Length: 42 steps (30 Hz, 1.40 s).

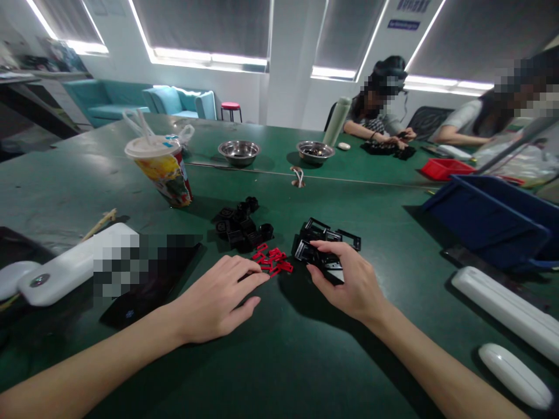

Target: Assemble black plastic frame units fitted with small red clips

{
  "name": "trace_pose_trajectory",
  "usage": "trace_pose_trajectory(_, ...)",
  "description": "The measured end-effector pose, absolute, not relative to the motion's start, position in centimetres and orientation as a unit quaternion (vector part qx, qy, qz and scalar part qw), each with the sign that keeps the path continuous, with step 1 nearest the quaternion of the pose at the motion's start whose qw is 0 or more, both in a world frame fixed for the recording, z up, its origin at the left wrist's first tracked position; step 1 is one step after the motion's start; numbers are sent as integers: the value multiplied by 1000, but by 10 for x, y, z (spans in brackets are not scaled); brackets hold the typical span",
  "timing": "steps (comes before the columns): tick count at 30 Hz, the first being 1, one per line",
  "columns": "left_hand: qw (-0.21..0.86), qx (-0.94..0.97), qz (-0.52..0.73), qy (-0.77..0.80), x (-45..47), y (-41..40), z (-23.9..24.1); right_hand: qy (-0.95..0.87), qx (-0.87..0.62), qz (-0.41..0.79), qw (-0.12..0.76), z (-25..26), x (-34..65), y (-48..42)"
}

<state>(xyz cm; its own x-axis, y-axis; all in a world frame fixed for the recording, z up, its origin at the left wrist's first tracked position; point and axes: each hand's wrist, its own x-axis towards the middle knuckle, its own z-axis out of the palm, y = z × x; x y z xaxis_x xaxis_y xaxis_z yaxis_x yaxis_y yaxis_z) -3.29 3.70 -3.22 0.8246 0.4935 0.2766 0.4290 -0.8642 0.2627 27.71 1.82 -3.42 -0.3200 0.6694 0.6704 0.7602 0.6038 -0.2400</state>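
Note:
My right hand (353,282) pinches a black plastic part (307,254) with a rectangular opening, thumb below it and fingers above. Just behind it lie more black plastic frames (349,237), partly covered by the hand. My left hand (220,299) rests palm down on the table with its fingers stretched out and nothing seen in it. Its fingertips reach the near edge of a small heap of red rectangular pieces (275,261); whether they touch is unclear. Beyond the red pieces sits a pile of black moulded parts (242,226).
On the green table (279,361) stand a drink cup (159,171), two metal bowls (239,152) and a blue bin (489,221). White devices (506,308) lie right, with a white device (78,265) and a dark phone-like slab (152,285) left. Two people (379,116) sit opposite.

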Motion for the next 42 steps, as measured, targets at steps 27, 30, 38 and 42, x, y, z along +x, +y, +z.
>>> trace_pose_trajectory(27,99,928,201,297,-32,25,-33,-832,-383,-20,401,-27,264,-3)
trace_pose_trajectory(30,108,926,208,297,-31,24,-31,-836,-374,4,402,-27,261,-6)
trace_pose_trajectory(38,129,923,226,284,-30,26,-29,-844,-353,41,402,-29,256,-10)
trace_pose_trajectory(42,129,915,260,280,-29,26,-28,-849,-341,39,402,-27,251,-10)
